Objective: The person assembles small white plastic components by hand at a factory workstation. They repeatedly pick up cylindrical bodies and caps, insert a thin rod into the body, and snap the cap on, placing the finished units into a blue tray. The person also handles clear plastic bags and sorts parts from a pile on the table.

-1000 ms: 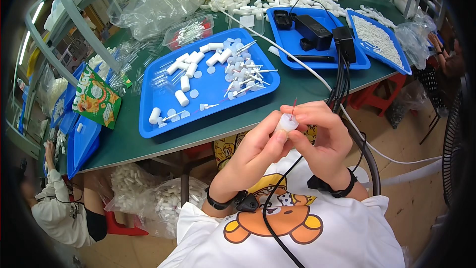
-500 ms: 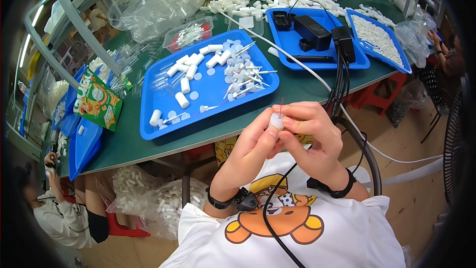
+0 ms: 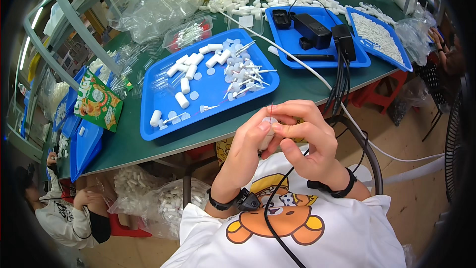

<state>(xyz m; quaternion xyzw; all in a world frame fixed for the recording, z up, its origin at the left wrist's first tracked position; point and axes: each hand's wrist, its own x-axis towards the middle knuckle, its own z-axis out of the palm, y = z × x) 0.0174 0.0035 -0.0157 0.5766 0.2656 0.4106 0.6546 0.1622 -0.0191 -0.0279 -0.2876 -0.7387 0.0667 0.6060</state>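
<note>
My left hand [image 3: 244,143] is closed around a small white cylinder [image 3: 267,142], held upright in front of my chest. A translucent round cap [image 3: 269,119] sits at its top, and a thin red tip sticks up out of it. The fingers of my right hand [image 3: 313,138] are bent around the far side, with a fingertip pressing at the cap's edge; its thumb stands a little apart. Just beyond my hands lies a blue tray [image 3: 208,119] with white cylinders [image 3: 182,100], translucent discs [image 3: 194,95] and thin white sticks with discs [image 3: 250,77].
A second blue tray [image 3: 362,59] holds black power adapters [image 3: 311,30]; another holds many short white pieces [image 3: 374,37]. A white cable [image 3: 292,58] crosses the table. At left stand a green snack bag [image 3: 99,103] and a metal frame. A co-worker [image 3: 67,213] sits at lower left.
Both hands have shifted slightly left, tilting the cylinder so more of its side shows. My right thumb has come away from it. The co-worker at lower left has moved an arm.
</note>
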